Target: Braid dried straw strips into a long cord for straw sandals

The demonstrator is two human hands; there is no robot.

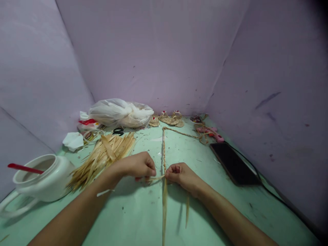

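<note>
A thin straw braid (164,147) runs down the middle of the green table toward me. My right hand (180,176) pinches the braid's near end, where the loose strands part. Pulled out to the left, one pale strand (156,178) is held between the closed fingers of my left hand (145,167). Another strand (164,212) hangs straight toward the near edge, and a short tip (187,210) shows below my right wrist. Beside my left forearm lies a bundle of dry straw strips (107,153). The braid's far end bends right toward a pink tool (212,133).
At the left stands a white pot (51,177) with a red handle in it. Behind are a white plastic bag (120,112), black-handled scissors (118,131) and small woven pieces (170,118). A black phone (234,164) and a cable (276,198) lie at the right.
</note>
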